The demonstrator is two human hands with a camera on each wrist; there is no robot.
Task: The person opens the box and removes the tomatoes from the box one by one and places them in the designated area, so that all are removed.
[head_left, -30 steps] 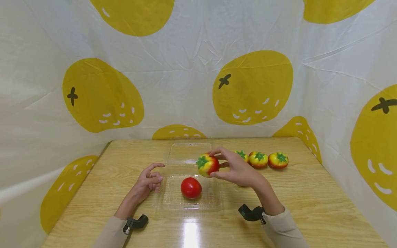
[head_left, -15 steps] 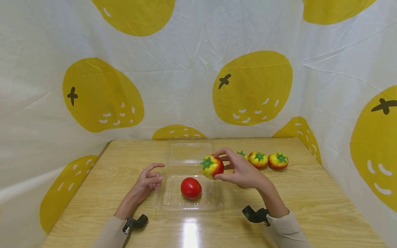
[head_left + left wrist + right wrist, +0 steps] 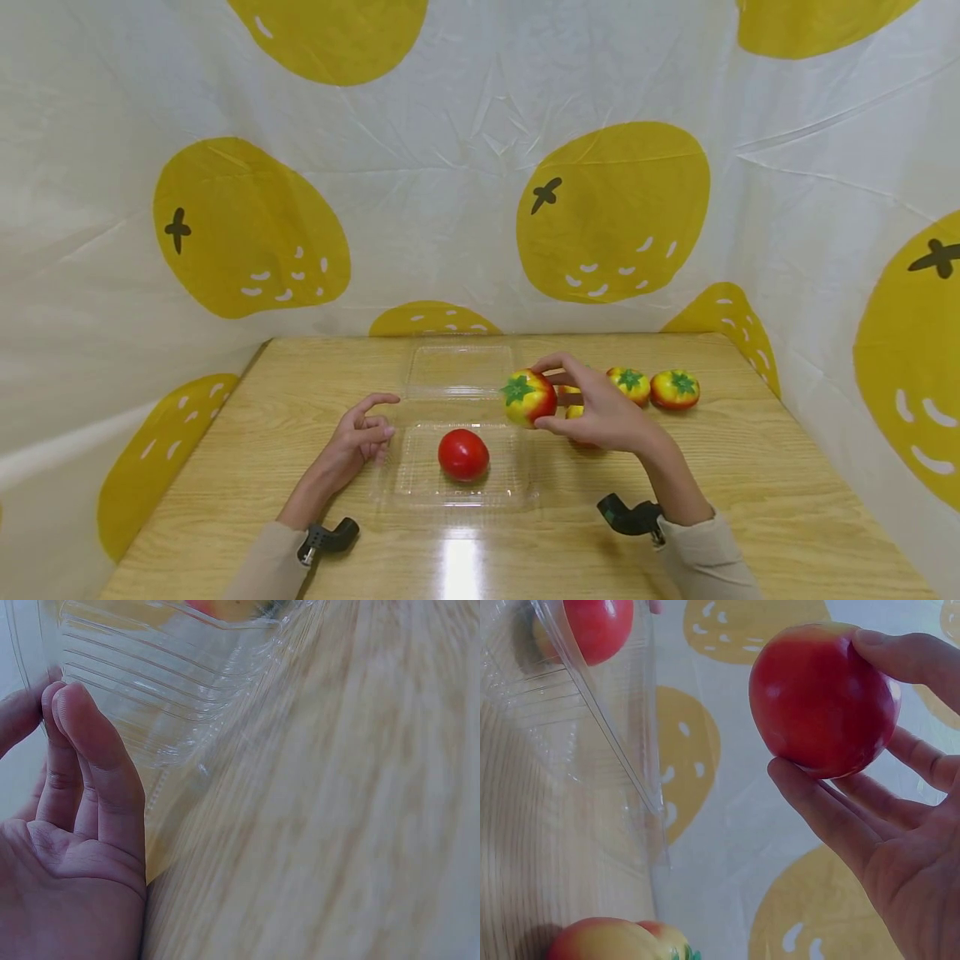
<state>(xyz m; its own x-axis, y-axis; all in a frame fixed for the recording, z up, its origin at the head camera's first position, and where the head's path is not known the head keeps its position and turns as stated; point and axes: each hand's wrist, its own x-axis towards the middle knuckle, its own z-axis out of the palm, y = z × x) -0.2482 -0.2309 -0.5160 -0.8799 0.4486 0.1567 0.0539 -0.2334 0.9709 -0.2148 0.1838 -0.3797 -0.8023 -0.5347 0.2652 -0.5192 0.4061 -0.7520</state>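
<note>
My right hand holds a red-and-yellow toy tomato with a green star-shaped top. Thumb and fingertips grip its sides in the right wrist view, its red underside facing the camera. The tomato is raised near the right rim of a clear plastic clamshell box. Inside that box sits another tomato, red side up. My left hand rests at the box's left rim, its fingers loosely curved; thumb and index stay apart in the head view. In the left wrist view its fingertips are close to the clear rim; firm contact is unclear.
Two more tomatoes stand at the back right, one beside the other. Others are partly hidden behind my right hand. The box's lid lies folded back toward the curtain, which encloses the wooden table.
My right hand, with the tomato in its grip, has moved a little to the right, from above the box toward its right side. My left hand and the tomato in the box have stayed put.
</note>
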